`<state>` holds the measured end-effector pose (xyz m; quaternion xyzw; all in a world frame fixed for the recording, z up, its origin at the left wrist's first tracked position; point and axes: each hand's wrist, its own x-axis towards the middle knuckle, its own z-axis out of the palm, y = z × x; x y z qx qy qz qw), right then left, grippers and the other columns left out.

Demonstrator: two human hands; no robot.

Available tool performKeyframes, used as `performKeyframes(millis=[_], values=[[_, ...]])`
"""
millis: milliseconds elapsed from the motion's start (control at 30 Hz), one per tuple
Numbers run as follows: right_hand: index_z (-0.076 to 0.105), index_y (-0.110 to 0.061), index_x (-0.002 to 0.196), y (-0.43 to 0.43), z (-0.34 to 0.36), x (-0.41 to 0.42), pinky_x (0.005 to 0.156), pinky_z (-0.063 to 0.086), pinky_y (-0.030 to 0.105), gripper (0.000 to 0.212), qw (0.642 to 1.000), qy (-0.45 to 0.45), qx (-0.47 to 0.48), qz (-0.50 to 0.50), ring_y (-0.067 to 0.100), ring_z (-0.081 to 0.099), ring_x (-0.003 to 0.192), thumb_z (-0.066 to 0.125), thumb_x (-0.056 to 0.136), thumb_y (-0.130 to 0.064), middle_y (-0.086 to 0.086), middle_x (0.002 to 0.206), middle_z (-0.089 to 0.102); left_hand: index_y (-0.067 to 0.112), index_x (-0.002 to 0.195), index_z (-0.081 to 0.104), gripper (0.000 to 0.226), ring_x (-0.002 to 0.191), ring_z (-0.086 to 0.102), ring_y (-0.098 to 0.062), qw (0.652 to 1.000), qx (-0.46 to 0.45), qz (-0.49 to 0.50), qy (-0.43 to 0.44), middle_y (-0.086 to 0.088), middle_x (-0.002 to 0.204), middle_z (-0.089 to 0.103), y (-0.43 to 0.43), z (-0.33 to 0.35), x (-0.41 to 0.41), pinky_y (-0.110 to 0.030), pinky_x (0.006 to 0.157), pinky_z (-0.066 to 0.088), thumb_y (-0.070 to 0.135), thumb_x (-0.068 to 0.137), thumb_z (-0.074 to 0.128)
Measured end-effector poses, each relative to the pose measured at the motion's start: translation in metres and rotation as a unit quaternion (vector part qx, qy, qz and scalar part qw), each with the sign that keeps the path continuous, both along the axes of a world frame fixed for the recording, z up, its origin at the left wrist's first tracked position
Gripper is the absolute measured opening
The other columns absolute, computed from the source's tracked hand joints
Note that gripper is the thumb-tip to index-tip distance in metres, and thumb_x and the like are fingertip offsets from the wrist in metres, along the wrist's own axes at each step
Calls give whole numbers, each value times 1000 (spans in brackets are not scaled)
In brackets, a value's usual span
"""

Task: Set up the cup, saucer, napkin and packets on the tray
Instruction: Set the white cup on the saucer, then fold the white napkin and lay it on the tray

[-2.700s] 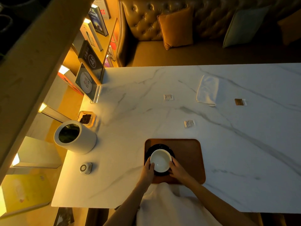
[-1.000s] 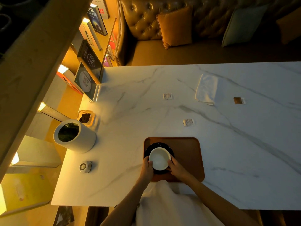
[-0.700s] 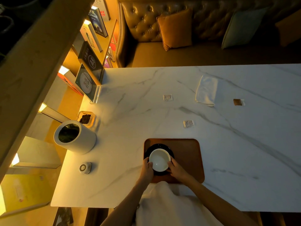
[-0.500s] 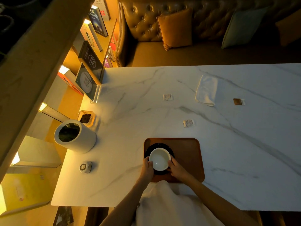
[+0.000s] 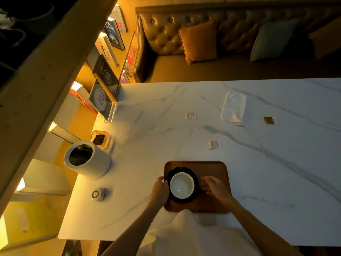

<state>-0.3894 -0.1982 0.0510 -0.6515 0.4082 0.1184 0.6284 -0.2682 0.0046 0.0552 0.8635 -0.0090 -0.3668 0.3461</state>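
A brown tray (image 5: 212,169) lies at the marble table's near edge. On its left half stands a black saucer (image 5: 180,169) with a white empty cup (image 5: 181,185) on it. My left hand (image 5: 160,189) rests against the cup's left side, fingers curled at the rim. Just right of the saucer, my right hand (image 5: 215,187) hovers over the tray, fingers apart, clear of the cup. A folded white napkin (image 5: 233,108) lies far back. Two pale packets (image 5: 190,115) (image 5: 214,144) and one brown packet (image 5: 270,120) lie loose on the table.
A white cylindrical container (image 5: 86,159), a small glass dish (image 5: 100,139) and a round puck-like device (image 5: 97,194) sit along the table's left edge. An acrylic sign stand (image 5: 103,100) occupies the far left corner. A leather sofa (image 5: 221,43) with cushions runs behind the table.
My right hand has let go of the cup and drawn off to the right over the tray. My left hand stays at the cup's side. Cup and saucer have not moved.
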Motion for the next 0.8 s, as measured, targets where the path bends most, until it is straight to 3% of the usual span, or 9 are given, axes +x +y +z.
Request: performKeyframes(millis=[67, 133, 200, 300, 467, 667, 800], values=[[63, -20, 104, -18, 4, -7, 90, 52, 40, 22, 992, 5, -125, 32, 20, 64, 95, 42, 100, -25, 13, 112, 68, 10, 140, 37, 43, 123, 50, -32, 996, 36, -70, -48, -15, 138, 49, 1, 5, 16, -47, 105, 42, 29, 101, 34], [58, -17, 121, -38, 6, -16, 94, 49, 37, 30, 962, 40, -252, 98, 21, 60, 106, 43, 99, -31, 10, 123, 63, 12, 141, 37, 45, 130, 43, -34, 981, 87, -146, -93, -14, 145, 43, -1, 8, 32, -48, 108, 37, 32, 101, 35], [43, -16, 138, -57, 6, -24, 103, 44, 41, 46, 932, 92, -316, 154, 25, 51, 123, 45, 97, -36, 10, 138, 51, 16, 142, 37, 48, 133, 41, -33, 965, 137, -196, -110, -11, 147, 41, -5, 12, 45, -49, 109, 36, 38, 100, 36], [33, -18, 145, -75, 6, -36, 107, 39, 43, 57, 914, 121, -342, 183, 28, 43, 132, 48, 95, -41, 10, 146, 42, 17, 142, 38, 49, 131, 43, -32, 946, 174, -249, -117, -10, 146, 43, -13, 14, 57, -49, 108, 38, 41, 100, 35], [40, -20, 142, -90, 13, -46, 108, 39, 40, 51, 926, 115, -338, 125, 24, 43, 132, 46, 96, -41, 6, 147, 43, 15, 127, 49, 41, 117, 52, -31, 914, 192, -320, -160, -11, 129, 55, -43, 20, 65, -46, 101, 42, 39, 99, 32], [59, -18, 117, -118, 30, -32, 87, 51, 34, 29, 920, 77, -381, 48, 20, 61, 104, 50, 96, -35, 4, 117, 64, 17, 127, 52, 34, 119, 53, -29, 868, 185, -402, -223, -7, 129, 57, -109, 33, 74, -43, 102, 39, 32, 100, 35], [61, -17, 105, -140, 36, -13, 75, 51, 32, 19, 912, 59, -406, -8, 18, 63, 89, 53, 94, -30, 3, 101, 67, 14, 118, 58, 30, 112, 58, -29, 862, 153, -415, -248, -8, 121, 62, -164, 41, 81, -41, 95, 45, 29, 100, 38]])
